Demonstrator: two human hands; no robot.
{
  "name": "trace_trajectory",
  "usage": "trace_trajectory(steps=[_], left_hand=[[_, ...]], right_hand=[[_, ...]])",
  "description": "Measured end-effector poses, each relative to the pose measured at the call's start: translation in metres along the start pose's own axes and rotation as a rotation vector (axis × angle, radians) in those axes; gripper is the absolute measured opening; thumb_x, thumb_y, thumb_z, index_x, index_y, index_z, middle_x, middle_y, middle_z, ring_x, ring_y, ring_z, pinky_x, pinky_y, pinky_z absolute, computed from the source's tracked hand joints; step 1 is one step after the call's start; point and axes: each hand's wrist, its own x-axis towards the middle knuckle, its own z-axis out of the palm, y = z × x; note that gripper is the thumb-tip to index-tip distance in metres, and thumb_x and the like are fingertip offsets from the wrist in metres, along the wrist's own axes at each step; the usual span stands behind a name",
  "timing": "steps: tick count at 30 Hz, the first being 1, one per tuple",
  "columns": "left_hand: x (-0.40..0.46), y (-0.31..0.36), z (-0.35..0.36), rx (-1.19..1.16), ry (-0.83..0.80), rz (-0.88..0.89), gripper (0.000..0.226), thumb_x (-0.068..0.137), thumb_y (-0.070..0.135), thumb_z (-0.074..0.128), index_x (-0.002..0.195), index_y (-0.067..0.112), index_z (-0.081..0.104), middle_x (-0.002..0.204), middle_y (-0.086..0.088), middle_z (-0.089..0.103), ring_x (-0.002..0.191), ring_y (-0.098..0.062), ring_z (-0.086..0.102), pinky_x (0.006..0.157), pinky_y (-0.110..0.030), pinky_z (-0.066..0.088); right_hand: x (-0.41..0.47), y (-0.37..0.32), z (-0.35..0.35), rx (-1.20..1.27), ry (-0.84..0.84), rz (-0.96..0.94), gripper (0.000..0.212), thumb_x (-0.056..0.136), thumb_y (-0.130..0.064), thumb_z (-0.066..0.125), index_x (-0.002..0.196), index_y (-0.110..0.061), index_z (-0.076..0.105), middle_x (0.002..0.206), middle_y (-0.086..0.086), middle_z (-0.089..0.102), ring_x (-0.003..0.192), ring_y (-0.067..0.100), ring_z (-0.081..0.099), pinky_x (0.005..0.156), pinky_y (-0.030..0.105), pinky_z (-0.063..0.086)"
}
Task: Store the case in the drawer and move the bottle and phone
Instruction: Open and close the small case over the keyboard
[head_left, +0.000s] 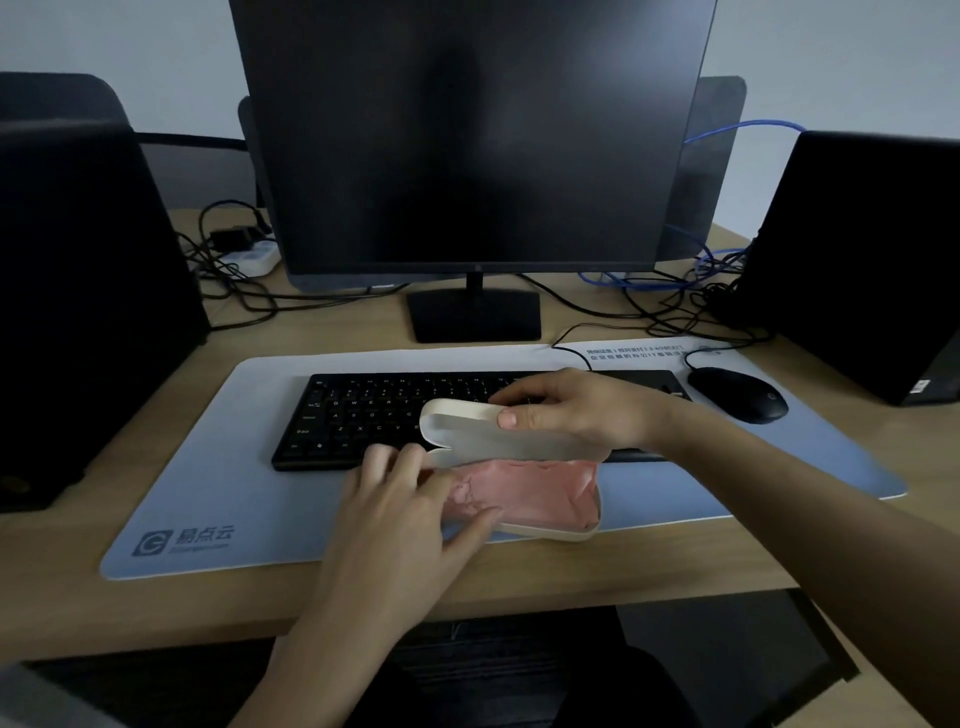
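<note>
On the grey mat at the surface's front edge, a cream case lies open, pink cloth inside. Right hand pinches its raised lid over the keyboard; left hand, fingers loosely spread, touches the cloth. A mouse sits right, a monitor behind.

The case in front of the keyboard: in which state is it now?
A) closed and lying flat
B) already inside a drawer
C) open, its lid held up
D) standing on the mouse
C: the right hand holds up the lid of the case, showing a pink lining.
</note>
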Motion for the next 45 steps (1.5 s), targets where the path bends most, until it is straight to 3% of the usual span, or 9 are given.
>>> trace_trajectory(steps=[6,12,18,23,27,32,38,41,45], left_hand=[[0.014,0.036,-0.007,-0.002,0.038,0.076,0.049,0.084,0.062,0.045,0.092,0.021,0.071,0.095,0.001,0.061,0.092,-0.023,0.053,0.073,-0.039,0.044],[0.023,0.097,0.014,-0.163,-0.088,0.184,0.074,0.081,0.062,0.044,0.134,0.012,0.052,0.130,0.000,0.053,0.118,-0.020,0.050,0.090,-0.033,0.047],[0.026,0.091,0.023,-0.134,-0.038,0.138,0.070,0.075,0.069,0.046,0.121,0.019,0.062,0.122,0.001,0.055,0.122,-0.024,0.043,0.087,-0.037,0.048],[0.020,0.087,0.028,-0.114,0.013,0.153,0.052,0.076,0.069,0.047,0.090,0.023,0.067,0.101,0.005,0.055,0.101,-0.020,0.047,0.071,-0.034,0.045],[0.015,0.080,0.027,-0.158,0.016,0.166,0.050,0.081,0.065,0.047,0.095,0.022,0.067,0.105,0.007,0.061,0.105,-0.021,0.050,0.079,-0.038,0.049],[0.008,0.075,0.019,-0.171,0.029,0.189,0.046,0.084,0.059,0.050,0.100,0.023,0.073,0.099,0.011,0.069,0.102,-0.020,0.055,0.085,-0.036,0.045],[-0.006,0.010,0.005,-0.444,0.355,0.024,0.037,0.082,0.053,0.061,0.104,0.023,0.059,0.104,0.012,0.052,0.096,-0.014,0.052,0.085,-0.019,0.039],[-0.003,-0.037,-0.003,-0.768,0.111,-0.238,0.087,0.052,0.072,0.075,0.124,0.044,0.036,0.124,0.018,0.041,0.114,-0.003,0.049,0.094,-0.017,0.037],[0.015,-0.059,-0.009,-0.785,-0.411,-0.134,0.131,0.042,0.063,0.086,0.133,0.073,-0.008,0.153,0.013,0.025,0.139,-0.002,0.029,0.111,-0.031,0.032]], right_hand=[[0.000,-0.003,0.000,-0.016,0.012,-0.002,0.051,0.082,-0.065,0.055,0.125,-0.038,0.061,0.107,-0.029,0.061,0.106,-0.006,0.056,0.087,0.017,0.042],[-0.005,-0.010,-0.001,-0.020,0.004,0.021,0.046,0.085,-0.061,0.056,0.124,-0.037,0.061,0.100,-0.031,0.058,0.095,-0.010,0.055,0.059,0.003,0.042],[-0.005,-0.010,-0.001,-0.038,-0.002,0.035,0.052,0.084,-0.062,0.055,0.127,-0.034,0.060,0.119,-0.014,0.063,0.108,0.005,0.057,0.087,0.020,0.046],[-0.003,-0.006,0.001,-0.024,0.013,0.029,0.054,0.083,-0.064,0.055,0.127,-0.033,0.060,0.121,-0.016,0.061,0.110,0.005,0.055,0.087,0.017,0.039],[-0.003,-0.005,0.001,-0.025,0.030,0.029,0.051,0.083,-0.066,0.054,0.124,-0.037,0.061,0.105,-0.027,0.060,0.099,-0.010,0.053,0.078,0.011,0.037],[-0.002,-0.006,0.002,-0.022,0.030,0.023,0.051,0.082,-0.067,0.054,0.122,-0.037,0.063,0.113,-0.022,0.062,0.104,-0.005,0.056,0.083,0.014,0.040],[-0.004,-0.005,0.002,-0.012,0.033,0.009,0.050,0.082,-0.066,0.055,0.119,-0.034,0.065,0.110,-0.020,0.066,0.102,-0.003,0.058,0.087,0.020,0.045],[-0.006,-0.006,0.003,-0.010,0.033,-0.001,0.048,0.083,-0.063,0.057,0.119,-0.033,0.066,0.109,-0.018,0.068,0.100,-0.002,0.060,0.085,0.020,0.046],[-0.008,-0.010,0.003,0.031,0.005,-0.023,0.046,0.084,-0.057,0.060,0.121,-0.031,0.066,0.111,-0.018,0.068,0.102,-0.001,0.061,0.087,0.020,0.046]])
